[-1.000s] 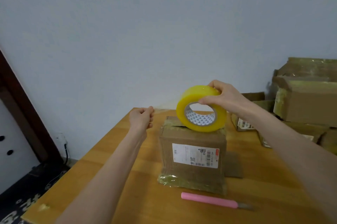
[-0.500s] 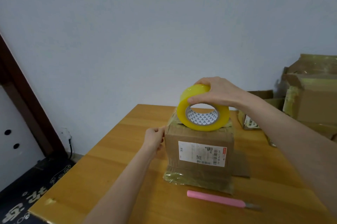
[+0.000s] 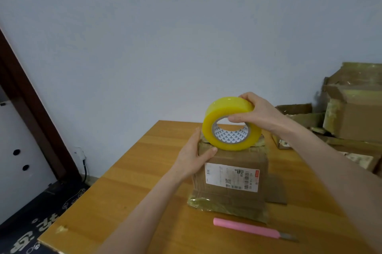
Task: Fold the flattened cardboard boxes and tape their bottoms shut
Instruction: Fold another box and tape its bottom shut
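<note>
A cardboard box (image 3: 231,171) is stood on the wooden table (image 3: 144,171), touched at its upper corner by the left hand (image 3: 192,160) and set beneath the right hand (image 3: 258,113) gripping the tape roll (image 3: 223,107). A pink knife (image 3: 248,229) is laid nearer the person than both hands; flat cardboard (image 3: 276,191) is seen under the right forearm.

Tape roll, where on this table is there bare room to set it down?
Bare wood lies left of the cardboard box, out to the table edge, and behind it toward the wall. Crowded: the pink cutter lies in front of the box, and stacked boxes fill the right side.
</note>
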